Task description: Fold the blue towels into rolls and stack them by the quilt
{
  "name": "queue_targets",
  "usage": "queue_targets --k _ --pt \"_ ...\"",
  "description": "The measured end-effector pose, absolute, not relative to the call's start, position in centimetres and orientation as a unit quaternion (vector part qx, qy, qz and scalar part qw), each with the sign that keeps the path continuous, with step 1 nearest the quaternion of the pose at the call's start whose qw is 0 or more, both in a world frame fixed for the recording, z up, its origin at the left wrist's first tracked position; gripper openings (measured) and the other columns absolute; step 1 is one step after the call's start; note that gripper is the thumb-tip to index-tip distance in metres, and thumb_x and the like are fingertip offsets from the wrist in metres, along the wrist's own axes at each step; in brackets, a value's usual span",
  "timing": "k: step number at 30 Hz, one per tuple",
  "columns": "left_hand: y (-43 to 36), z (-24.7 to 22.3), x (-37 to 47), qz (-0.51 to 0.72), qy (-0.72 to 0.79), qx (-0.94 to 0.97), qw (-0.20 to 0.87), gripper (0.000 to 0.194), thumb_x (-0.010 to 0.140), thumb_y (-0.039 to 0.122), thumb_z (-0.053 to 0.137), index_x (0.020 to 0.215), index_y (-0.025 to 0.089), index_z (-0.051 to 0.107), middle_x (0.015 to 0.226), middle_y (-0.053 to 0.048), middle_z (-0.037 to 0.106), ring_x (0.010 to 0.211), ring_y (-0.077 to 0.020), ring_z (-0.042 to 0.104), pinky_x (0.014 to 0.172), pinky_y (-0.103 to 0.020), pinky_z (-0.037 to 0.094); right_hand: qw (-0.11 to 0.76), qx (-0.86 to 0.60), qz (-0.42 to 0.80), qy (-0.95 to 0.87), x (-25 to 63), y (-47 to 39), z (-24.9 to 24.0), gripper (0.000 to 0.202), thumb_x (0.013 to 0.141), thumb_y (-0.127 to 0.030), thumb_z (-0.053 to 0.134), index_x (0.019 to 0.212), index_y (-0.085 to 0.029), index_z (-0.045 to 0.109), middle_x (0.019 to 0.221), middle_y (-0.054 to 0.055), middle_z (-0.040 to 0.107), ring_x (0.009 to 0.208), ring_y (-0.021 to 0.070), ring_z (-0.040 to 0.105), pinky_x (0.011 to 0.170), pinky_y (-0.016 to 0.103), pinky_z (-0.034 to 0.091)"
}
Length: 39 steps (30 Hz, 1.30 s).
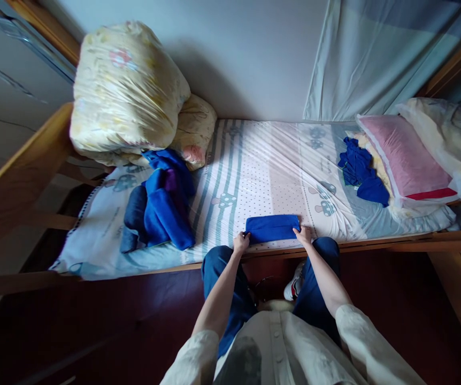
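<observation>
Gripping folded blue cloth [273,228] ends, left hand [240,242], right hand [303,235], fingers clasping edges (no writing legible), mushroom-print sheet [262,171]

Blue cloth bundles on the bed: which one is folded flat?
The blue rectangular cloth at the near bed edge, between left hand and right hand; the others lie crumpled.

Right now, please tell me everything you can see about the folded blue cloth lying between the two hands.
The folded blue cloth is a flat, neat rectangle of soft, plain fabric in deep blue. It lies lengthwise near the front edge of the striped, mushroom-printed bed sheet. The left hand touches its left end and the right hand its right end, fingers on the cloth; whether either grip pinches it is unclear.
</observation>
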State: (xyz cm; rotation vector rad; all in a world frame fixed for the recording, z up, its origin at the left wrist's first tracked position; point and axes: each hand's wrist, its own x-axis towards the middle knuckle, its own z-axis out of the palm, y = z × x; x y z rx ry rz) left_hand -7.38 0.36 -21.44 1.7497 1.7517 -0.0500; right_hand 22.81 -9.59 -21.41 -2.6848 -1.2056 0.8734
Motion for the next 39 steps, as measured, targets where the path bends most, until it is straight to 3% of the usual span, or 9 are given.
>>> queue_targets --k 4,8,13,18,22,27,39 --pt "-1.2 -20.3 -7.5 0.006 0.665 0.687 0.291 0.043 0.1 0.03 0.046 0.137 0.01 0.055 0.127 -0.02 0.069 0.12 -0.0301 0.065 0.102 -0.04 0.048 0.073 -0.874 0.216 -0.43 21.9 -10.4 -20.5 0.041 0.099 -0.04 0.054 0.133 -0.018 0.061 0.12 0.015 0.073 0.111 0.0274 0.067 0.089 0.034 0.051" --pt "-3.0 -20.2 -7.8 0.077 0.55 0.81 0.187 0.047 0.098 0.026 0.048 0.144 0.014 0.053 0.151 -0.02 0.053 0.139 -0.0329 0.051 0.114 -0.047 0.043 0.129 -0.804 0.1 -0.571 20.8 -11.3 -19.6 0.038 0.1 -0.023 0.047 0.135 -0.02 0.063 0.133 0.015 0.067 0.125 0.0281 0.059 0.106 0.041 0.044" --pt "-4.0 -22.3 -7.6 0.046 0.422 0.895 0.136 0.057 0.095 0.023 0.049 0.151 0.013 0.048 0.159 -0.018 0.047 0.15 -0.031 0.04 0.123 -0.047 0.035 0.091 -0.691 0.093 -0.711 19.6 -12.3 -19.8 0.046 0.098 -0.021 0.052 0.143 -0.017 0.059 0.145 0.015 0.062 0.135 0.0272 0.053 0.114 0.044 0.039" --pt "-3.2 -24.2 -7.1 -0.01 0.416 0.899 0.133 0.071 0.089 0.005 0.038 0.159 0.01 0.036 0.162 -0.019 0.041 0.153 -0.0285 0.036 0.126 -0.049 0.031 0.03 -0.695 0.095 -0.712 19.4 -12.5 -20.7 0.061 0.091 -0.008 0.05 0.152 -0.012 0.051 0.154 0.018 0.054 0.146 0.0271 0.046 0.119 0.046 0.036" --pt "-2.5 -24.4 -6.6 -0.018 0.424 0.897 0.123 0.069 0.091 0.004 0.034 0.16 0.01 0.035 0.16 -0.022 0.044 0.152 -0.0303 0.038 0.125 -0.054 0.031 -0.004 -0.708 0.08 -0.702 19.9 -11.9 -20.9 0.063 0.089 0.0 0.043 0.15 -0.012 0.053 0.152 0.019 0.054 0.147 0.0268 0.047 0.12 0.049 0.037" --pt "-2.5 -24.3 -6.5 -0.037 0.428 0.894 0.126 0.065 0.092 0.003 0.034 0.156 0.01 0.043 0.157 -0.021 0.047 0.149 -0.0302 0.042 0.124 -0.052 0.034 -0.025 -0.714 0.09 -0.694 20.3 -11.5 -20.9 0.059 0.091 0.001 0.041 0.146 -0.01 0.056 0.151 0.021 0.055 0.146 0.0269 0.048 0.119 0.05 0.039" --pt "-5.2 -24.7 -8.0 -0.079 0.407 0.902 0.12 0.077 0.085 -0.001 0.038 0.161 0.012 0.033 0.158 -0.023 0.046 0.149 -0.0315 0.042 0.124 -0.053 0.032 -0.037 -0.725 0.112 -0.678 18.6 -14.2 -20.3 0.056 0.093 -0.001 0.042 0.144 -0.015 0.06 0.147 0.019 0.059 0.141 0.0273 0.054 0.118 0.049 0.039"
